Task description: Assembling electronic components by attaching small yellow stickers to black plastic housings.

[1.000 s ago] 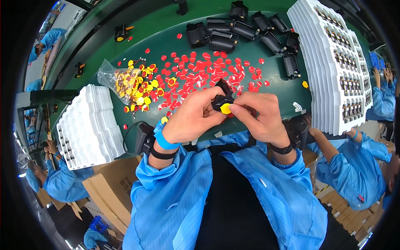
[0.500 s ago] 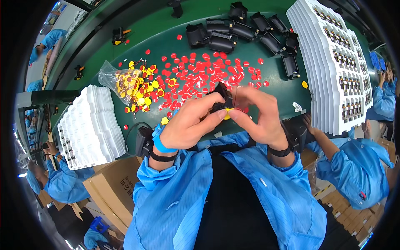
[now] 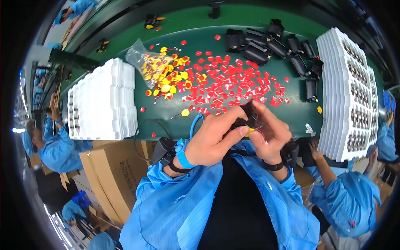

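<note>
In front of my chest, my left hand [image 3: 218, 137] is closed round a small black plastic housing [image 3: 249, 113], its thumb lying along the near side. A yellow disc-shaped piece [image 3: 251, 129] shows at the housing's near edge, by the thumbs, mostly covered by fingers. My right hand [image 3: 273, 133] is curled on the other side, thumb close to the disc and forefinger near the housing's top. Thin wires, one reddish, show beside the right thumb. Beyond my hands, loose red discs [image 3: 225, 79] are spread over the green table [image 3: 166, 121].
Yellow wired discs [image 3: 164, 75] spill from a clear plastic bag [image 3: 139, 56]. Black housings [image 3: 258, 52] lie at the far right. Stacked white trays stand left [image 3: 102, 100] and right [image 3: 333, 100], the right stack holding small parts. A cardboard box [image 3: 118, 179] sits left; co-workers are on both sides.
The view has shifted, so the table's contents appear further right. My hands still hold the housing and disc; the housing is tilted differently, and the right fingers have closed in nearer its top.
</note>
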Tool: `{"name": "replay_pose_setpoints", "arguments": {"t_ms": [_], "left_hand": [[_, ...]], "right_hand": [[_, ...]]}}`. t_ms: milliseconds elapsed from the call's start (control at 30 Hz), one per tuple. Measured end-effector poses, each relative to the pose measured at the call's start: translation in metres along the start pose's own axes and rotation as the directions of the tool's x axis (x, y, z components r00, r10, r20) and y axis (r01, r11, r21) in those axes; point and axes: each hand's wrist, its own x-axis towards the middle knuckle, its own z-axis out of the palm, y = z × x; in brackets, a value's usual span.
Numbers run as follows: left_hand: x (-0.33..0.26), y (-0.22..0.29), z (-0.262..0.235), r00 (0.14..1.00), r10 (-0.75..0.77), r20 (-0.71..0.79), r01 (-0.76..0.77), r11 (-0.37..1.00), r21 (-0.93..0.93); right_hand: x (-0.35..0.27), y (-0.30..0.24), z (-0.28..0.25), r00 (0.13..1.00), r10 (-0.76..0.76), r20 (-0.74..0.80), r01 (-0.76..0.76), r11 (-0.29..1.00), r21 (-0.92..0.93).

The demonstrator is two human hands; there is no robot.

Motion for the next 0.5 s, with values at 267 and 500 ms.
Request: {"name": "replay_pose_setpoints", "arguments": {"t_ms": [267,500], "left_hand": [[0.008,-0.018,-0.015,0.974,0.185,-0.129,-0.159,0.969,0.190],[0.090,-0.053,-0.117,0.969,0.199,-0.147,-0.018,0.648,0.761]], "right_hand": [[0.009,0.012,-0.006,0.986,0.098,0.133,-0.109,0.991,0.072],[-0.002,0.040,-0.034,0.954,0.275,-0.115,-0.273,0.961,0.034]]}}
